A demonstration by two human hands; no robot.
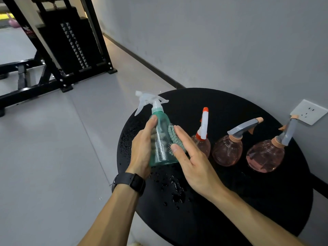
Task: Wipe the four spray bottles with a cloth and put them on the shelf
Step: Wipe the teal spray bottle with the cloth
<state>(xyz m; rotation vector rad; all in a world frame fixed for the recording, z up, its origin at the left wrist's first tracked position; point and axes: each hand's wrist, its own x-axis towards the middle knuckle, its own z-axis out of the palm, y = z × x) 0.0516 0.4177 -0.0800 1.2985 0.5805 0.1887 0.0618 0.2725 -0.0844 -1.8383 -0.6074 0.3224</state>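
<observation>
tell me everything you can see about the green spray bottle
The green spray bottle is clear teal-tinted plastic with a cone-shaped body, a green collar and a frosted white trigger head pointing left. It looks almost empty and wet. It is tilted slightly and appears lifted just above the black table. The left hand grips its left side, while the right hand, fingers straight, presses a pale green cloth against its right side.

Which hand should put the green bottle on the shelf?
Probably the left hand: it already grips the green bottle. The right hand only presses the cloth against it. No shelf is in view.
</observation>
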